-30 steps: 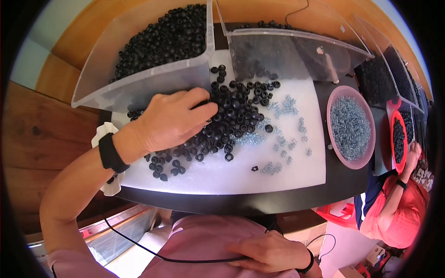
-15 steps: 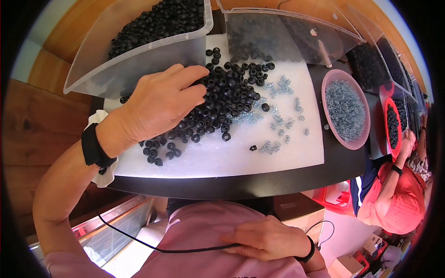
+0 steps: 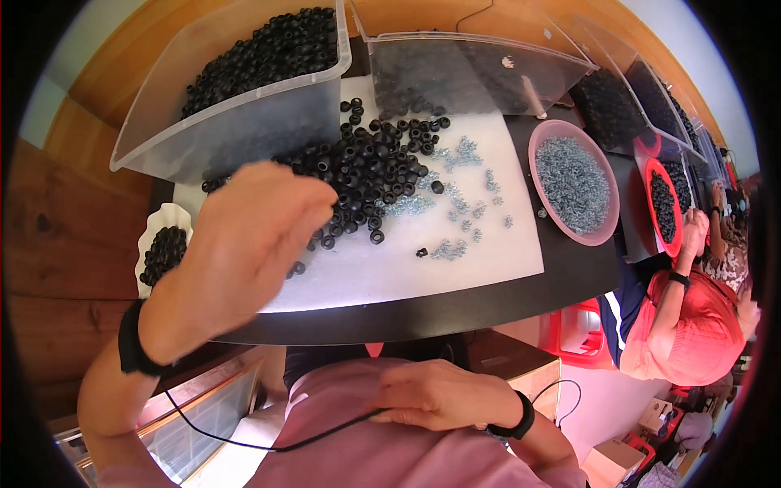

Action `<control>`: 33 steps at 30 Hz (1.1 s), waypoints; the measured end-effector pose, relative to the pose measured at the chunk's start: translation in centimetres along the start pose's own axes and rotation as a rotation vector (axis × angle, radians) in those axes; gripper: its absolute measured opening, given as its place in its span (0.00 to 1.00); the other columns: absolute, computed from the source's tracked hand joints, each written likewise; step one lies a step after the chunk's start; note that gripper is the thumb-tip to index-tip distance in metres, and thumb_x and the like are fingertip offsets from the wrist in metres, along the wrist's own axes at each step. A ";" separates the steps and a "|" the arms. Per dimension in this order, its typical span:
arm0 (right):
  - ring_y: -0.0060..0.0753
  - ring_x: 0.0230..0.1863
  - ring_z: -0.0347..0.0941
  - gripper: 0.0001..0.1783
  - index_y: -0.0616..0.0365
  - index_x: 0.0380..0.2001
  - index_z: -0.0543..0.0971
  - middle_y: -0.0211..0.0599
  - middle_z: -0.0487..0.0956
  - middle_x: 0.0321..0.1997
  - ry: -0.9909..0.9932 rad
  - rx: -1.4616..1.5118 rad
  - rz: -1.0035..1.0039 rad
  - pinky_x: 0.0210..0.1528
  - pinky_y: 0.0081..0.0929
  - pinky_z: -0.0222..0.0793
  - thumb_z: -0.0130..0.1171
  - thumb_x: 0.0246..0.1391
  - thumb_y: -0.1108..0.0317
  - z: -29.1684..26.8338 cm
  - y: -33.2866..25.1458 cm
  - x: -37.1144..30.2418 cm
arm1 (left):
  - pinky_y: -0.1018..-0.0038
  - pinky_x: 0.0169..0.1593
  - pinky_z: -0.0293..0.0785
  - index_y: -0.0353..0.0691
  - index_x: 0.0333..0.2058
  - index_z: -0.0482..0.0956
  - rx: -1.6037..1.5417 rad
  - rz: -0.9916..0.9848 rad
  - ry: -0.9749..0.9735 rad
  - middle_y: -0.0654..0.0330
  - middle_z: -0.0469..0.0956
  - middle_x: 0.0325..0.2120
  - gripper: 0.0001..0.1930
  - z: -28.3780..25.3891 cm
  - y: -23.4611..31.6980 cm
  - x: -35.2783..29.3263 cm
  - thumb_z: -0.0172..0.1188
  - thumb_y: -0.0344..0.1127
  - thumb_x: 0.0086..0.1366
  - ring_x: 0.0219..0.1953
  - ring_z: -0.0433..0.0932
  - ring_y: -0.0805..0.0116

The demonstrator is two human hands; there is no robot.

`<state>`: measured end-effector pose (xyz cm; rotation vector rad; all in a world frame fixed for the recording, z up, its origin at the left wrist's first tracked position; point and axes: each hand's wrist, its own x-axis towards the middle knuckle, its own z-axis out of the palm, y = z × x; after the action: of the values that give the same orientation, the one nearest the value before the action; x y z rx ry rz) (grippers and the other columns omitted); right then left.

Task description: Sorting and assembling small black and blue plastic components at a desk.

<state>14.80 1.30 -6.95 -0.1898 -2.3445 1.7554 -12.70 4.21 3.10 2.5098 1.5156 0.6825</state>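
Observation:
On a white mat (image 3: 480, 268) lies a loose heap of small black round parts with holes (image 3: 370, 167). My left hand (image 3: 252, 236) is raised over the heap's near left side, fingers curled together; whatever they may hold is hidden. Beside that wrist, a white scalloped dish (image 3: 181, 213) contains more black parts. Small clear bluish pieces (image 3: 447, 248) are scattered to the right of the heap. In front of my body, my right hand (image 3: 435, 396) is closed around a black cable (image 3: 313, 443).
A clear bin (image 3: 236, 130) full of black parts stands at the back left, another clear bin (image 3: 472, 73) beside it. A pink bowl (image 3: 573, 183) of clear pieces sits right of the mat. Farther right, a person in red (image 3: 691, 325) works by a red tray (image 3: 663, 207).
My left hand has drawn back toward me from the heap, its fingers now curled. The white dish shows more fully. The whole view has shifted slightly; my right hand stays by the cable.

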 end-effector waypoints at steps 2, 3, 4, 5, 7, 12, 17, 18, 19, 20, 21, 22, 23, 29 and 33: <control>0.46 0.35 0.73 0.12 0.62 0.43 0.80 0.41 0.73 0.32 -0.088 -0.080 0.071 0.36 0.37 0.71 0.60 0.60 0.65 -0.1 1.1 0.5 | 0.64 0.34 0.72 0.34 0.41 0.79 -0.108 -0.106 0.036 0.55 0.78 0.28 0.11 0.1 2.9 -1.0 0.60 0.22 0.59 0.30 0.76 0.52; 0.51 0.36 0.73 0.12 0.59 0.38 0.81 0.43 0.74 0.32 0.019 -0.025 0.071 0.36 0.42 0.69 0.58 0.61 0.60 0.7 1.6 0.8 | 0.65 0.32 0.73 0.34 0.41 0.79 -0.136 -0.061 0.043 0.54 0.78 0.29 0.11 0.6 3.5 -1.8 0.60 0.23 0.58 0.30 0.76 0.52; 0.51 0.36 0.73 0.12 0.59 0.38 0.81 0.43 0.74 0.32 0.027 -0.035 0.072 0.36 0.42 0.69 0.58 0.61 0.60 1.2 2.3 0.9 | 0.66 0.30 0.73 0.34 0.41 0.79 -0.165 -0.010 0.051 0.53 0.78 0.29 0.12 1.4 4.0 -2.4 0.61 0.23 0.57 0.29 0.77 0.52; 0.50 0.37 0.74 0.12 0.59 0.38 0.81 0.43 0.74 0.33 0.039 -0.090 0.079 0.36 0.42 0.69 0.59 0.60 0.61 1.5 3.0 1.0 | 0.65 0.33 0.75 0.34 0.39 0.79 -0.192 -0.014 0.050 0.53 0.78 0.31 0.11 2.1 5.2 -2.8 0.64 0.25 0.55 0.31 0.78 0.52; 0.50 0.38 0.74 0.12 0.58 0.38 0.80 0.43 0.75 0.34 0.063 -0.150 0.087 0.37 0.42 0.70 0.59 0.59 0.61 2.4 4.5 1.0 | 0.64 0.34 0.74 0.36 0.38 0.78 -0.247 -0.025 -0.056 0.54 0.78 0.32 0.10 3.2 6.4 -3.8 0.64 0.27 0.55 0.32 0.78 0.54; 0.52 0.48 0.73 0.19 0.62 0.42 0.79 0.47 0.75 0.43 0.008 -0.339 0.085 0.50 0.44 0.70 0.64 0.53 0.59 4.3 5.0 1.7 | 0.65 0.36 0.76 0.37 0.37 0.80 -0.323 0.036 -0.241 0.55 0.79 0.33 0.10 5.4 6.7 -8.7 0.66 0.31 0.55 0.33 0.78 0.54; 0.60 0.61 0.65 0.27 0.65 0.52 0.74 0.53 0.71 0.59 0.094 -0.451 0.106 0.62 0.45 0.63 0.62 0.56 0.57 3.5 2.2 1.1 | 0.65 0.36 0.75 0.40 0.33 0.80 -0.273 -0.095 -0.346 0.58 0.78 0.31 0.07 6.4 6.2 -12.7 0.65 0.34 0.57 0.31 0.78 0.57; 0.59 0.60 0.67 0.28 0.67 0.53 0.73 0.54 0.71 0.59 0.103 -0.457 0.107 0.61 0.44 0.65 0.62 0.56 0.57 2.7 1.1 1.0 | 0.66 0.36 0.74 0.41 0.33 0.80 -0.246 -0.120 -0.364 0.60 0.78 0.30 0.06 6.7 5.9 -13.3 0.63 0.35 0.59 0.31 0.78 0.59; 0.57 0.59 0.68 0.30 0.68 0.54 0.72 0.55 0.71 0.58 0.107 -0.460 0.103 0.59 0.43 0.67 0.62 0.56 0.56 2.0 0.0 0.8 | 0.66 0.36 0.75 0.41 0.32 0.80 -0.240 -0.139 -0.335 0.59 0.78 0.29 0.06 6.8 5.9 -13.6 0.63 0.35 0.58 0.30 0.78 0.58; 0.57 0.59 0.68 0.30 0.68 0.54 0.72 0.55 0.71 0.58 0.103 -0.467 0.107 0.59 0.43 0.67 0.62 0.56 0.56 1.3 -1.0 0.7 | 0.66 0.36 0.75 0.41 0.32 0.80 -0.244 -0.137 -0.327 0.59 0.78 0.29 0.06 6.8 5.8 -13.9 0.63 0.35 0.58 0.30 0.78 0.58; 0.57 0.56 0.70 0.29 0.69 0.54 0.72 0.55 0.72 0.57 0.110 -0.381 0.128 0.57 0.43 0.68 0.61 0.57 0.57 0.5 -2.1 0.3 | 0.66 0.37 0.75 0.41 0.32 0.80 -0.236 -0.155 -0.304 0.60 0.78 0.29 0.05 6.8 5.7 -14.2 0.64 0.35 0.58 0.30 0.78 0.58; 0.57 0.54 0.71 0.29 0.69 0.54 0.71 0.55 0.73 0.55 0.120 -0.300 0.150 0.55 0.42 0.70 0.60 0.58 0.57 -0.3 -3.3 -0.3 | 0.66 0.37 0.75 0.41 0.32 0.80 -0.228 -0.168 -0.278 0.60 0.78 0.29 0.05 6.8 5.6 -14.4 0.64 0.34 0.58 0.31 0.78 0.58; 0.57 0.48 0.74 0.28 0.67 0.55 0.71 0.54 0.76 0.50 0.090 -0.275 0.204 0.50 0.40 0.73 0.60 0.59 0.57 -1.2 -4.4 -0.7 | 0.66 0.37 0.75 0.41 0.32 0.80 -0.228 -0.169 -0.263 0.60 0.78 0.29 0.05 6.9 5.5 -14.9 0.64 0.34 0.58 0.31 0.78 0.58; 0.30 0.38 0.79 0.17 0.65 0.49 0.77 0.40 0.81 0.41 0.567 -0.207 0.306 0.39 0.26 0.75 0.60 0.61 0.66 -6.5 -6.7 -3.5 | 0.65 0.36 0.75 0.40 0.32 0.79 -0.230 -0.229 -0.197 0.59 0.78 0.29 0.05 7.7 5.2 -16.2 0.63 0.33 0.58 0.31 0.79 0.58; 0.17 0.33 0.76 0.15 0.63 0.50 0.78 0.32 0.82 0.38 0.978 -0.013 0.478 0.33 0.17 0.71 0.57 0.65 0.66 -9.4 -6.7 -5.9 | 0.64 0.35 0.76 0.39 0.32 0.80 -0.259 -0.214 -0.149 0.58 0.78 0.29 0.06 7.6 5.0 -15.0 0.65 0.31 0.56 0.30 0.79 0.56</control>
<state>22.89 6.80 1.51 -1.3466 -1.6301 1.3069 -11.24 -10.32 -6.64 2.1225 1.5064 0.6005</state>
